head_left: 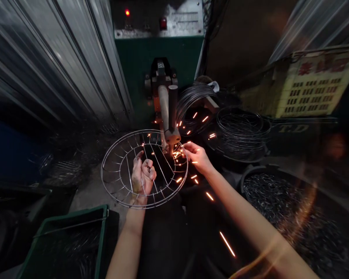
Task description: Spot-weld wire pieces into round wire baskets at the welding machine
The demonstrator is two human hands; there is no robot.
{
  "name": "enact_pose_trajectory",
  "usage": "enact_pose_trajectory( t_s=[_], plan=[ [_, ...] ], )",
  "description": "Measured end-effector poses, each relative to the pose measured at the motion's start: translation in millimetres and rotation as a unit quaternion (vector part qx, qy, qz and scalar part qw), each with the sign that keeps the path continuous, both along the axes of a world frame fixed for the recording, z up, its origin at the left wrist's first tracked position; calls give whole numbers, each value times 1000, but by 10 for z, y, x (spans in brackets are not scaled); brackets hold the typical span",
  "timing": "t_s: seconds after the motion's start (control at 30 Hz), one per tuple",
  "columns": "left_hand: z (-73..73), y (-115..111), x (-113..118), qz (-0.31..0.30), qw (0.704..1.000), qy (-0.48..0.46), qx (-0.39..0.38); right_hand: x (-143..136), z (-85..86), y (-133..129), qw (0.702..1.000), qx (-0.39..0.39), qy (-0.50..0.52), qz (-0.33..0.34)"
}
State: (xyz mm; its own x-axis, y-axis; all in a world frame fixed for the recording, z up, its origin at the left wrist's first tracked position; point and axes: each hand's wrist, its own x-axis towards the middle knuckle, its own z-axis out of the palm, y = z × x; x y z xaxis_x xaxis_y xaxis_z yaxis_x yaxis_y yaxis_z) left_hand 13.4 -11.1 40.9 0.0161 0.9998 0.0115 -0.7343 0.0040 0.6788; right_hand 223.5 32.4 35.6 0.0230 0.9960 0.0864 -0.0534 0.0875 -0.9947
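Note:
A round wire rack (105, 158) with a double outer rim, an inner ring, short spokes and straight cross wires lies in front of a spot welder. My left hand (142, 174) is closed on its cross wires, fingers curled up from below. At the rack's far right rim, my right hand (198, 157) has thumb and fingers pinched together close to the welder's electrode (171, 143). Whatever small piece may be in that pinch is hidden by glare and fingertips. Orange sparks (178, 179) fly from the electrode, past my right hand and forearm.
The green welder cabinet (133, 58) stands ahead, its red lamp (127, 12) lit. Wire coils (241, 128) lie to the right, above a round tub (246, 176) of short metal pieces. A yellow crate (311, 93) is behind. A green crate (103, 232) sits at lower left.

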Motion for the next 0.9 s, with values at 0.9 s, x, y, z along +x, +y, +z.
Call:
enact_pose_trajectory(
  t_s=[0.9],
  plan=[
    [108,172,141,111,993,17,28,-110,68,-146,998,30,-46,-36]
  ],
)
